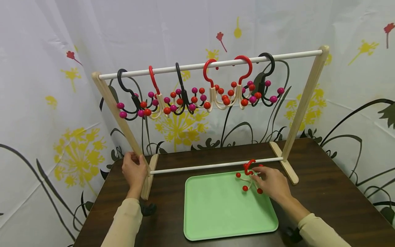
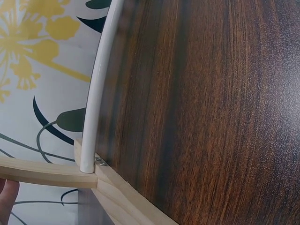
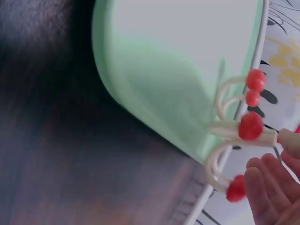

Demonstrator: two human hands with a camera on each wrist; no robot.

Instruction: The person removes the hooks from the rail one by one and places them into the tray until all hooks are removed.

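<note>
At the left end of the rack, my left hand (image 1: 134,173) holds the lower part of the wooden upright post (image 1: 115,111); a fingertip (image 2: 6,199) shows against that post in the left wrist view. Over the far right corner of a green tray (image 1: 228,206), my right hand (image 1: 273,181) pinches a small multi-arm hanger (image 3: 229,127) near the base of its red hook. This hanger has cream curved arms tipped with red balls. Above, several similar hangers dangle from the rack's white top rod (image 1: 194,66), some black with magenta balls, others cream with red balls and red hooks.
A white lower rod (image 1: 216,166) runs behind the tray between the wooden feet, the right foot (image 1: 285,164) beside my right hand. Everything stands on a dark wood-grain table (image 1: 327,192). Behind hangs a white curtain (image 1: 277,27) with a plant print.
</note>
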